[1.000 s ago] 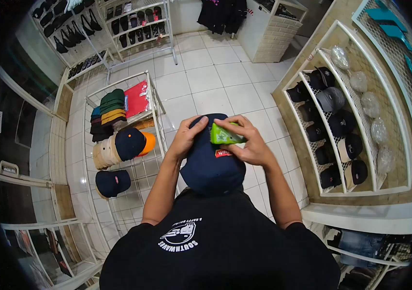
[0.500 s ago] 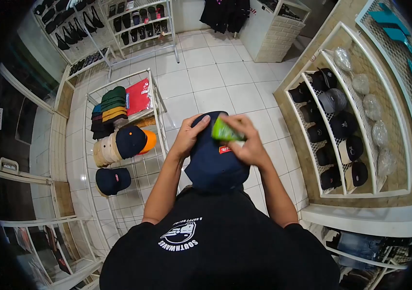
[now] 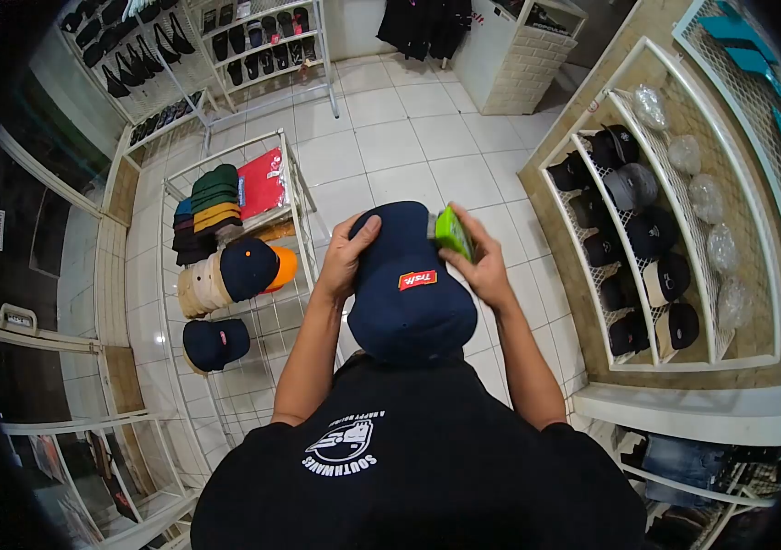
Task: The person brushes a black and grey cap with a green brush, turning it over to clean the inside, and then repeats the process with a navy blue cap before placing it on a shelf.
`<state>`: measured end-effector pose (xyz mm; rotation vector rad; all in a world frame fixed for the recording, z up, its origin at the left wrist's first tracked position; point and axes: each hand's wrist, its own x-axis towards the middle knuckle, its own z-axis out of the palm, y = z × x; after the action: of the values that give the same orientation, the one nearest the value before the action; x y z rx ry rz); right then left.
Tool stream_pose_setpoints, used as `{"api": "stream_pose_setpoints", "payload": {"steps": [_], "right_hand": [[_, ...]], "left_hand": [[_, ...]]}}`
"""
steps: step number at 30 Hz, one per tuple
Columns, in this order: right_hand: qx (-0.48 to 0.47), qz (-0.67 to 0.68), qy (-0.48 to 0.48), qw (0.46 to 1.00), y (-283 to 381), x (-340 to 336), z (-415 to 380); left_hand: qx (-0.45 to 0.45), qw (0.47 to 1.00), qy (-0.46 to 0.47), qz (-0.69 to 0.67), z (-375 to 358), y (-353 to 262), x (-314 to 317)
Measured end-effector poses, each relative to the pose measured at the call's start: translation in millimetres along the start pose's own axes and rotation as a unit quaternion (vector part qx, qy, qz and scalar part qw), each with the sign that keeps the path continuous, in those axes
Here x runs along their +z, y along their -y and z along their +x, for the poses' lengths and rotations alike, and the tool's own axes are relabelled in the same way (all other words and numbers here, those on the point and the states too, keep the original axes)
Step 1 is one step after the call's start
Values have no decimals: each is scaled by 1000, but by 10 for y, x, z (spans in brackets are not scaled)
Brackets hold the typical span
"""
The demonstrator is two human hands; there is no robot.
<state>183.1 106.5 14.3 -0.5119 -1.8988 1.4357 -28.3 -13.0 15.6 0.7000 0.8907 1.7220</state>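
Left hand (image 3: 343, 261): fingers grasped the navy cap (image 3: 413, 319) at ten o'clock, presumably steadying it; right hand (image 3: 482, 268): fingers gripped the green brush (image 3: 454, 236), one o'clock.

Our L forearm (image 3: 306, 353) & R forearm (image 3: 532, 359) reach fwd, slanting in twd each other, both wrists (image 3: 328, 295) bare. Our L hand (image 3: 343, 258) grips w/ L thumb (image 3: 367, 232) on top, pointing up & inward, rest mostly hidden. Our R hand (image 3: 482, 264), apart from L, pinches btwn R thumb (image 3: 458, 264) & bent fingers (image 3: 482, 236).
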Motion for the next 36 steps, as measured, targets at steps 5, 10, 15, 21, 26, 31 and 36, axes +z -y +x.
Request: {"api": "stream_pose_setpoints", "payload": {"steps": [5,10,15,21,26,31,36], "right_hand": [[86,118,34,989,-47,-41,17],[18,122,25,992,-99,93,-21],[129,85,-149,977,-429,-211,-78],[183,455,-126,863,-219,-381,20],[149,304,-160,927,-186,-422,-88],[103,229,-82,965,141,-556,-47],[78,150,-25,985,251,-592,136]], "left_hand": [[19,998,-41,-34,-51,55,-18],[83,993,-66,-47,17,-90,-41],[134,987,-76,-43,-8,-77,-134],[186,979,-71,46,-50,60,1],[88,981,-34,172,-208,96,-123],[-9,926,129,354,-322,-73,-149],[-177,972,126,94,-403,77,-100]]}}
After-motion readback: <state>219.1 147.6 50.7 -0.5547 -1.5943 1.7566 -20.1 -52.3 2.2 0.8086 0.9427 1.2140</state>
